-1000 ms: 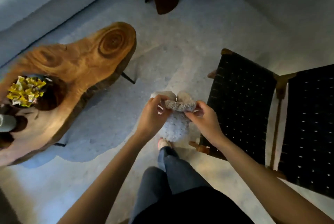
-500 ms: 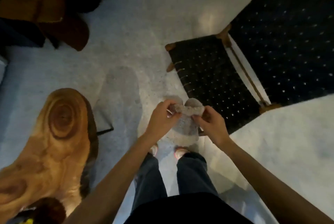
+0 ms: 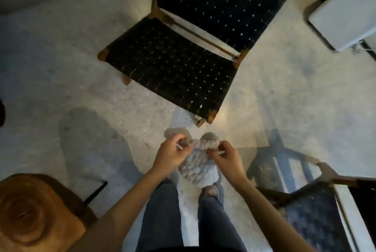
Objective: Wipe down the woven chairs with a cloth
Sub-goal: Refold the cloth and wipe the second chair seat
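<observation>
Just ahead of the left hand (image 3: pixel 171 156) and right hand (image 3: pixel 225 157), which pinch the cloth (image 3: pixel 198 160), the black woven chair (image 3: pixel 175 64) blocks the way forward. Bare floor (image 3: pixel 71 72) lies open left of the left hand. A second woven chair (image 3: pixel 317 217) stands right of the right hand, and a wooden table (image 3: pixel 30 211) sits back and to the left.

no readable text, labels or signs

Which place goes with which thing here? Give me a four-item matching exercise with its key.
Things: 1 cloth; 2 black woven chair; 3 wooden table; 4 white box.
Places: a bottom-left corner; b top-right corner; c pinched by left hand and right hand; d on the floor ahead of the person.
Pairs: 1-c; 2-d; 3-a; 4-b.
</observation>
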